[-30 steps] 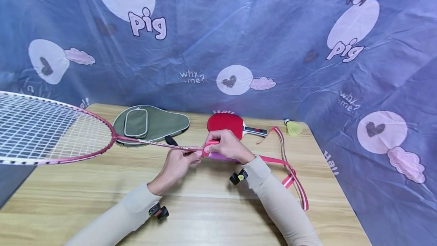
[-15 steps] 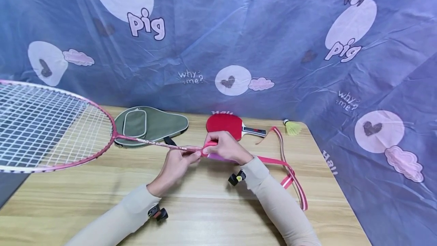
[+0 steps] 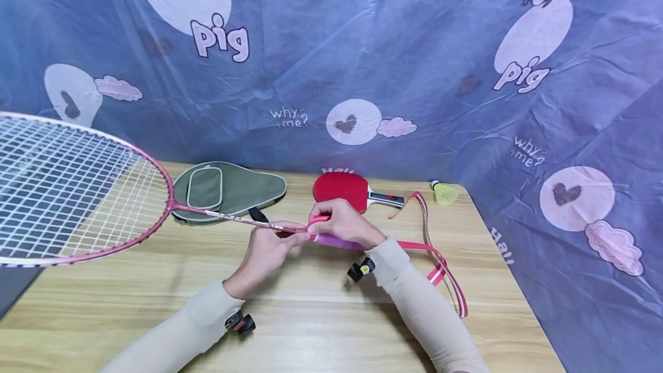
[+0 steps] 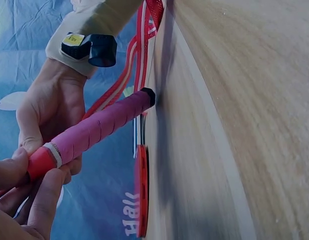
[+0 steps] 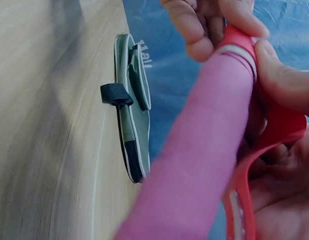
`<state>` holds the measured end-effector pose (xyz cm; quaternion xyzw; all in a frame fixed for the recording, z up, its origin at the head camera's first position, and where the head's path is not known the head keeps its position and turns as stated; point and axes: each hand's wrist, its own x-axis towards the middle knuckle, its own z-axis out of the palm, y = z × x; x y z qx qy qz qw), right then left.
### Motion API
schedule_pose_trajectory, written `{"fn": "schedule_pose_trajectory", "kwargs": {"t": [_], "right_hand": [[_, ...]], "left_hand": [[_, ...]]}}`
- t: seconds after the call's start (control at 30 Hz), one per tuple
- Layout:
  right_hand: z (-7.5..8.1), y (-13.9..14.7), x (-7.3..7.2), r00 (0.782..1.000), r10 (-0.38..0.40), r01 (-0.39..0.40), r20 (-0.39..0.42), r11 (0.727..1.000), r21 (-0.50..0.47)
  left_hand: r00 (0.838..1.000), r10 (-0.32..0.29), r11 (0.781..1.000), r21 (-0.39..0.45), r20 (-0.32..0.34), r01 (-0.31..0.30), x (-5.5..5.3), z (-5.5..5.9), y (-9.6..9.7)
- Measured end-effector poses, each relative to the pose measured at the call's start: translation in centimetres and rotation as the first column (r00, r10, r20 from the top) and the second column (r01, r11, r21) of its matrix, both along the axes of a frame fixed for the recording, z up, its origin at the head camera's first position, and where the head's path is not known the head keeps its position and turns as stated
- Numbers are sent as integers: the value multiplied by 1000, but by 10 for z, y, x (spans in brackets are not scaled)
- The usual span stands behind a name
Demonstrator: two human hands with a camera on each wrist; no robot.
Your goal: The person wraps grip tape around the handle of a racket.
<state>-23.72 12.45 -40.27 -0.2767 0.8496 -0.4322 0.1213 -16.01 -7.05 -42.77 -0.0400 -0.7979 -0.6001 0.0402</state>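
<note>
- Fingers point(image 4: 46, 200) of the left hand point(image 3: 265, 257) pinch the racket point(image 3: 173, 205) at the top of its handle point(image 4: 99, 127), above the table point(image 3: 290, 327).
- Right hand point(image 3: 344, 223), curled, pinches red tape point(image 5: 287, 127) there.
- Wrapping looks barely begun: red at the top, purple bare below, the long tail unwound.
</note>
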Motion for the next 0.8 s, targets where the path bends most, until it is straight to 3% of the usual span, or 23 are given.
{"fn": "schedule_pose_trajectory", "kwargs": {"t": [0.17, 0.8], "right_hand": [[0, 2, -3, 1000, 23, -23, 19, 1000, 9], [-2, -1, -1, 1000, -6, 6, -6, 1000, 28]], "left_hand": [[1000, 2, 1000, 19, 21, -2, 2, 3, 2], [1000, 16, 990, 142, 26, -19, 2, 0, 5]]}}
